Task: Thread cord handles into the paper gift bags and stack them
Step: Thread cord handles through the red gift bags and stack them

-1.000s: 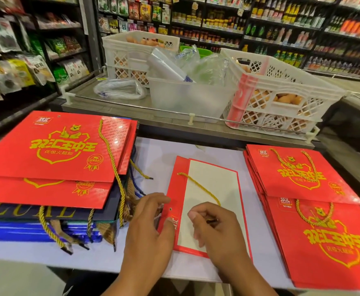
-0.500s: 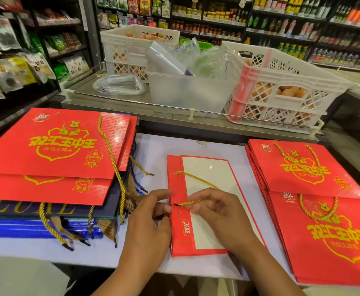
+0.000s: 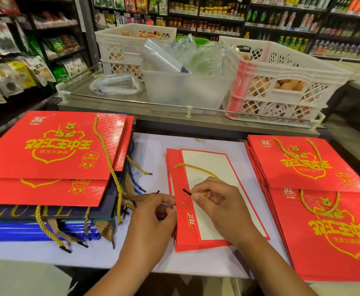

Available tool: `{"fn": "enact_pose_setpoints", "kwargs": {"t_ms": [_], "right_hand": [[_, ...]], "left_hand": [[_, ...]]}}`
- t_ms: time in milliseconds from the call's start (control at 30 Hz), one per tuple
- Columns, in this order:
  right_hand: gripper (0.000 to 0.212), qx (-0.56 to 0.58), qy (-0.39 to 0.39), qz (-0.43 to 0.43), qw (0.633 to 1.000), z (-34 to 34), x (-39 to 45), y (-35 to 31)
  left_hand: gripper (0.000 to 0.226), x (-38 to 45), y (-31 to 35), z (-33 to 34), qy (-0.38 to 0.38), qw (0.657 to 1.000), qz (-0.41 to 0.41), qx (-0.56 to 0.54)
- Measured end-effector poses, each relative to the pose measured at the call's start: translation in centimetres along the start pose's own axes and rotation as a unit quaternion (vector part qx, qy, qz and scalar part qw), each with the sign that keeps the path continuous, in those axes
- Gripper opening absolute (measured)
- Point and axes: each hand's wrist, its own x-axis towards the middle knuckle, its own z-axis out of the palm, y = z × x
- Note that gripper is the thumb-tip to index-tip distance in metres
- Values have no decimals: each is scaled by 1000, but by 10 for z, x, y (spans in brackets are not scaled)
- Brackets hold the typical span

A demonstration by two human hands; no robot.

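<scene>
In the right crate [image 3: 281, 67], eggs [image 3: 287, 84].

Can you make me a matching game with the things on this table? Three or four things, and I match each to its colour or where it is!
Things:
1. gold cord
2. right hand
3. eyelet hole
4. white crate

Places:
A. holds eggs
B. pinching the cord's black tip
C. lying across the middle bag
D. on the bag's red flap, between the hands

Pairs: 1-C, 2-B, 3-D, 4-A

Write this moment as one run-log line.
left hand: steadies bag edge | right hand: pinches cord tip near hole | cord not yet threaded
</scene>
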Motion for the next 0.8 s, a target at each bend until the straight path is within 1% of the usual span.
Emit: {"fn": "enact_pose_setpoints", "kwargs": {"t_ms": [67, 133, 200, 300, 433, 567, 700, 800], "right_hand": [[21, -10, 2, -7, 1000, 0, 3, 0], [18, -11, 7, -12, 1000, 1, 2, 3], [14, -3, 19, -22, 1000, 2, 1, 6], [15, -2, 40, -46, 998, 3, -3, 10], [15, -42, 61, -57, 996, 9, -5, 19], [10, -57, 36, -71, 995, 10, -5, 25], [8, -52, 32, -67, 996, 10, -5, 25], [12, -57, 30, -62, 996, 11, -5, 26]], "left_hand": [[14, 4, 5, 1, -21, 1000, 7, 10], [15, 7, 9, 3, -33, 999, 22, 25], [16, 8, 7, 6, -29, 998, 32, 35], [15, 5, -1, 9, -11, 999, 34, 40], [13, 5, -4, 9, -4, 999, 31, 22], [10, 5, -3, 10, -16, 999, 35, 8], [8, 5, -6, 9, -16, 999, 36, 5], [15, 4, -5, 8, -14, 999, 44, 4]]}}
